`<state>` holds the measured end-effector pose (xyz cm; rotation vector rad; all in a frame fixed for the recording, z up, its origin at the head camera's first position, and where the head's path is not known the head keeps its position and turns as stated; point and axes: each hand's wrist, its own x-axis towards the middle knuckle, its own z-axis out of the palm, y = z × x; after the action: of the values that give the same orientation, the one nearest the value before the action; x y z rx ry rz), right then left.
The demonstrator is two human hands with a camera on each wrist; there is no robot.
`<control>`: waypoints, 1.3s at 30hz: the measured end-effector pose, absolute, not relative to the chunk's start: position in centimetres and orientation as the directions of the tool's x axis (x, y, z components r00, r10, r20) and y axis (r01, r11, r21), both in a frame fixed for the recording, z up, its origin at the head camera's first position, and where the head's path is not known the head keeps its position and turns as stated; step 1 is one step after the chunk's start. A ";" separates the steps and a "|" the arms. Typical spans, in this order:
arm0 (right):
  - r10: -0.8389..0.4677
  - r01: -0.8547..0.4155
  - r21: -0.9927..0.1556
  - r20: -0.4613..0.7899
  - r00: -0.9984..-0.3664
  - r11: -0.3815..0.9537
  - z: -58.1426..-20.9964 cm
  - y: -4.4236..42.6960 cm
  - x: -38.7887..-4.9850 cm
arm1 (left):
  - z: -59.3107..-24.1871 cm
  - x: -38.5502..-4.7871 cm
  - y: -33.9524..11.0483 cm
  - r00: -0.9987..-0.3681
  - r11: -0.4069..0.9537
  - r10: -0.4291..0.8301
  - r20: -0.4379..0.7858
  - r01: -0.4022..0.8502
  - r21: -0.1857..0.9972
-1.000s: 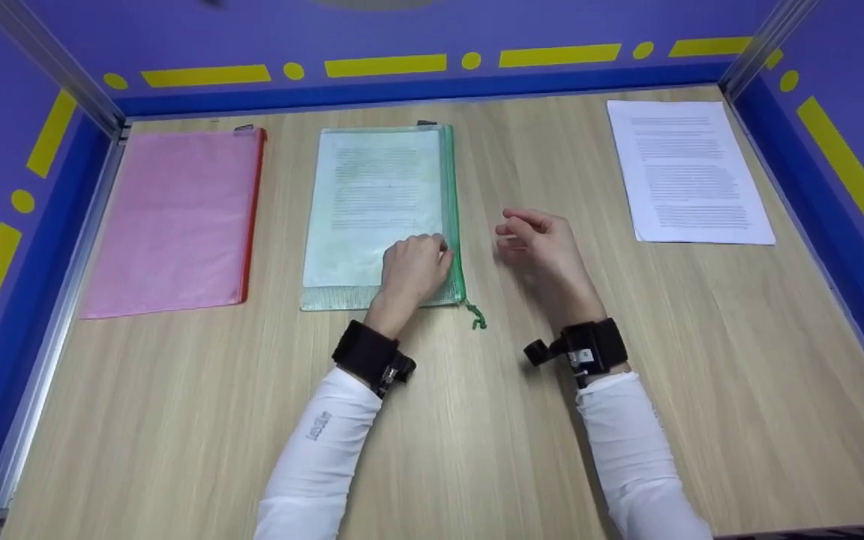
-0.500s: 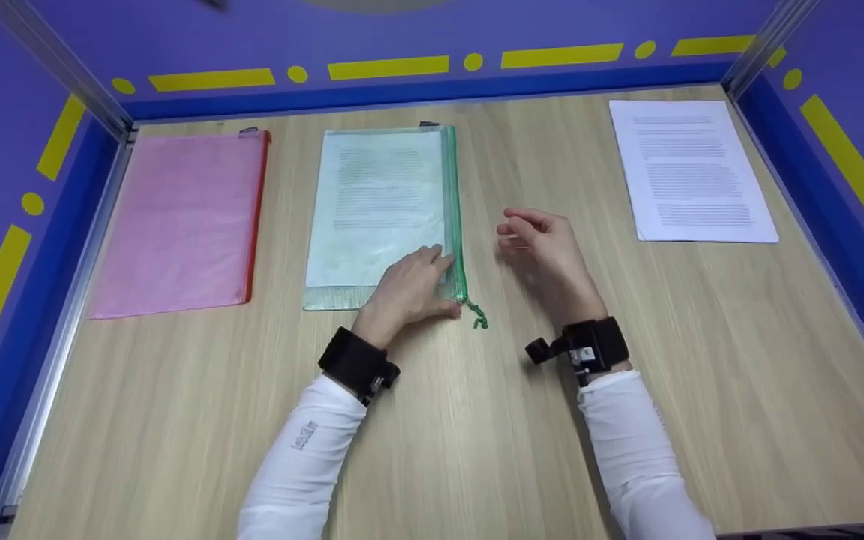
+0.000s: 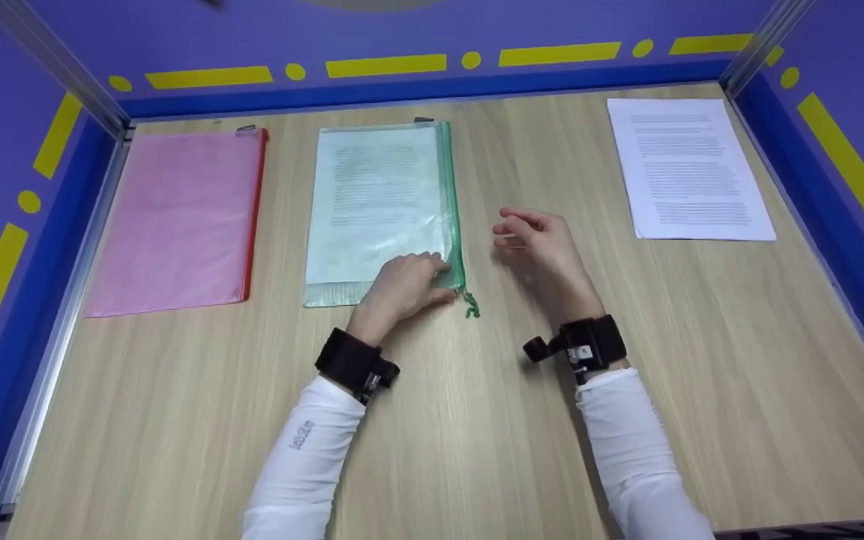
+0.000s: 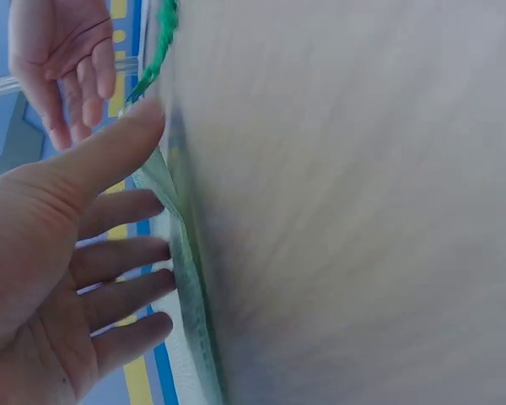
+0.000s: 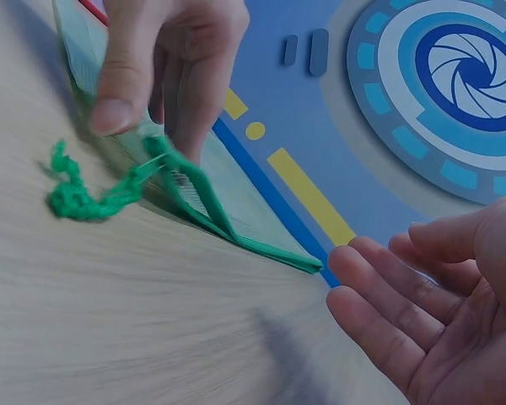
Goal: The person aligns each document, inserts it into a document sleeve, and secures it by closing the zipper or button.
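Note:
A green mesh zip folder (image 3: 379, 255) with a printed sheet showing through it lies in the middle of the table. My left hand (image 3: 402, 285) rests at its lower right corner, fingers on the folder and thumb by its near edge. In the left wrist view the fingers of this left hand (image 4: 76, 253) are spread and fairly straight. A green cord pull (image 5: 93, 198) hangs from the zip end. Along the green zip edge (image 5: 207, 198) there is a small gap, seen in the right wrist view. My right hand (image 3: 544, 244) hovers right of the folder, loosely bent, holding nothing.
A pink zip folder (image 3: 177, 225) with a red zip edge lies on the left. Printed white sheets (image 3: 691, 169) lie at the far right. Blue-purple panels (image 3: 522, 30) with yellow marks bound the wooden table (image 3: 447, 450) on the back and sides.
My left hand has uncurled and shifted down to the folder's lower right corner. That corner and its cord have moved slightly away from me. The right hand has stayed put.

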<state>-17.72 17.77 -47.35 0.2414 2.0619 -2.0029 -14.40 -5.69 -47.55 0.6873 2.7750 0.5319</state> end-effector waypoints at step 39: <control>-0.362 0.122 -0.957 -0.215 -0.907 0.261 -47.0 14.3 -16.6 | -46.3 -14.4 -7.2 -0.906 0.742 0.239 0.350 0.403 0.536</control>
<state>-16.57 14.27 -46.98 -0.2181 2.1463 -1.6835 -14.36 -7.22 -46.30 0.5958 3.1717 1.0794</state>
